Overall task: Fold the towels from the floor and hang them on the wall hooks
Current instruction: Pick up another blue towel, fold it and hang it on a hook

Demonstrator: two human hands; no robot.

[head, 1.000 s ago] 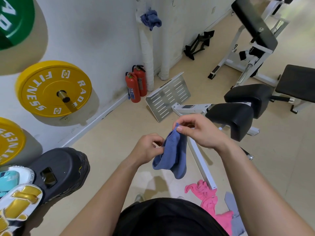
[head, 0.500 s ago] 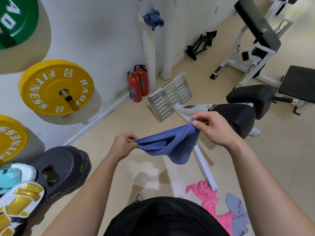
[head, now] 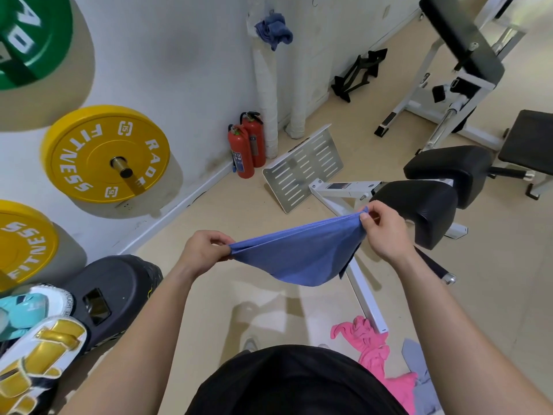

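Observation:
A blue towel [head: 299, 256] is stretched in the air between my two hands, doubled over and sagging in the middle. My left hand [head: 203, 250] pinches its left end, and my right hand [head: 381, 232] pinches its right end, a little higher. Another blue towel [head: 273, 29] hangs bunched high on the white wall. A pink towel [head: 374, 357] and a grey towel [head: 420, 375] lie crumpled on the floor at the lower right, beside my body.
Yellow [head: 104, 154] and green [head: 27, 34] weight plates hang on the left wall. Two red fire extinguishers [head: 247, 145] stand in the corner beside a white pipe [head: 266, 94]. A slotted metal footplate [head: 303, 167] and black padded benches [head: 419, 208] fill the floor ahead. A black plate [head: 110, 298] leans at lower left.
My hands have moved apart, spreading the bunched blue towel out into a taut, folded span. My left hand went left and my right hand went right.

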